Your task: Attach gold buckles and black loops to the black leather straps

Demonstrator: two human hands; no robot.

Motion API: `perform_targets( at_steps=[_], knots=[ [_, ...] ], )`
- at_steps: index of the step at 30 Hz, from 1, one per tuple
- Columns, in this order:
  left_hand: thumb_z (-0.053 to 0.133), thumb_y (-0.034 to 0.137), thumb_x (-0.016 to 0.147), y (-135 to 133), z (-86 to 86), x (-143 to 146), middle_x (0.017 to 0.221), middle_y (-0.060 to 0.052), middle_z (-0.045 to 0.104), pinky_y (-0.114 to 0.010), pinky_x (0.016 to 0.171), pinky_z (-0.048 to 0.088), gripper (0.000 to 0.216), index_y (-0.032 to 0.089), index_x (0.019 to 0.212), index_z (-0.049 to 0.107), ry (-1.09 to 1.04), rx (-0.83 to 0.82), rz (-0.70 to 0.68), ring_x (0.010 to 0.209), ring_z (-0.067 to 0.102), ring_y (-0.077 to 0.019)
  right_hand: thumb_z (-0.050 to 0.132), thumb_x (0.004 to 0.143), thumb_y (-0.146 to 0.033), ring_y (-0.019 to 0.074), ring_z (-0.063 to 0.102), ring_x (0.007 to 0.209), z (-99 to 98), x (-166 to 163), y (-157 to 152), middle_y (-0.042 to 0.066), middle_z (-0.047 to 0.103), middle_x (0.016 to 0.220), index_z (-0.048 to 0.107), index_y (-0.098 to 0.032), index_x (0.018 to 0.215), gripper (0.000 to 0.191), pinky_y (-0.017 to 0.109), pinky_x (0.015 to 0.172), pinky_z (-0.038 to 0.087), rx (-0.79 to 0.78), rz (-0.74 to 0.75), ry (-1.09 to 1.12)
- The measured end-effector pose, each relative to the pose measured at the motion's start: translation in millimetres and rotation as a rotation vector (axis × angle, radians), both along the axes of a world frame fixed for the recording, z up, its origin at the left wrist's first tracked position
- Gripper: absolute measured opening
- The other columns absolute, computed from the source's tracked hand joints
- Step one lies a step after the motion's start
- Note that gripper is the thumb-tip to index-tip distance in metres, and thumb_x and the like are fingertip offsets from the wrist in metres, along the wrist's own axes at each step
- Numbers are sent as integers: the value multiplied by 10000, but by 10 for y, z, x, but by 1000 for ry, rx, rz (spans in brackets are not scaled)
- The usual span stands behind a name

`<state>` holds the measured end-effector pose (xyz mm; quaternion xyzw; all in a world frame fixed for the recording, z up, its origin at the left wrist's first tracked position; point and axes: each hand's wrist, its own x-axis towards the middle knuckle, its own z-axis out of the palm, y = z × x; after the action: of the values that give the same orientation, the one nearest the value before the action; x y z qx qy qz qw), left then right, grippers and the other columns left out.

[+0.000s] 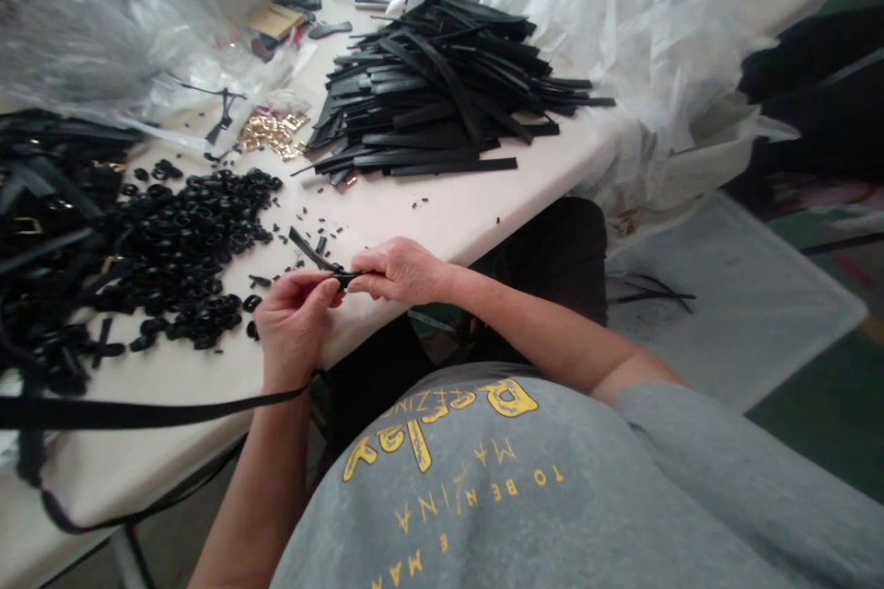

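Note:
Near the table's front edge, my left hand (294, 317) pinches a black strap (309, 248) between thumb and fingers. One flat end of the strap sticks up and left beyond my fingertips. My right hand (404, 271) grips the same strap from the other side, close to the left fingertips. A small black piece around the strap at the pinch is too small to make out. Left of my left hand lies a heap of small black loops (190, 248). A long black band (158, 411) runs from the left edge to my left wrist.
A big pile of flat black strips (435, 92) lies farther back on the white table (442, 202). Small gold metal parts (273, 131) sit left of it. Black straps with gold buckles (41, 230) fill the left edge. Clear plastic bags (642, 28) cover the back right.

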<state>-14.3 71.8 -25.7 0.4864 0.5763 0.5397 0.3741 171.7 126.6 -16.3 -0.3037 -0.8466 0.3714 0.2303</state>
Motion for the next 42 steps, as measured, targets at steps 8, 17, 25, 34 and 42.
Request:
perform_targets(
  at_steps=[8, 17, 25, 34, 42],
  knots=[
    [875, 281, 623, 14, -18, -105, 780, -23, 728, -228, 616, 543, 266, 192, 839, 749, -146, -80, -117, 627, 647, -118, 607, 940, -213, 89, 538, 569, -10, -8, -10, -41, 630, 618, 607, -152, 780, 171, 204, 603, 322, -72, -43, 62],
    [794, 295, 740, -40, -2, -11, 814, -35, 731, -253, 653, 548, 184, 206, 900, 777, 44, 27, -49, 669, 655, -133, 571, 953, -255, 89, 581, 566, -20, 56, 16, -19, 653, 668, 604, -146, 798, 192, 195, 607, 388, -141, 55, 107],
    [812, 256, 697, -47, 48, 11, 833, -38, 740, -284, 722, 576, 166, 204, 847, 765, -10, 19, -93, 731, 687, -161, 509, 969, -220, 90, 607, 580, -20, 108, -41, -7, 645, 684, 589, -144, 811, 192, 191, 621, 437, -169, 27, 155],
    [787, 278, 734, -45, -17, 6, 873, -48, 729, -290, 762, 556, 161, 195, 870, 764, 128, 79, -107, 799, 675, -170, 526, 986, -199, 100, 599, 611, -67, 28, -83, -12, 643, 684, 599, -153, 845, 166, 203, 662, 428, -32, -14, 72],
    [787, 282, 731, -43, 22, 7, 865, -39, 735, -298, 746, 550, 163, 203, 872, 763, 120, 36, -105, 780, 678, -174, 502, 994, -169, 122, 629, 677, -90, 50, -74, 5, 673, 731, 601, -156, 835, 188, 229, 725, 446, 6, -12, 82]
  ],
)
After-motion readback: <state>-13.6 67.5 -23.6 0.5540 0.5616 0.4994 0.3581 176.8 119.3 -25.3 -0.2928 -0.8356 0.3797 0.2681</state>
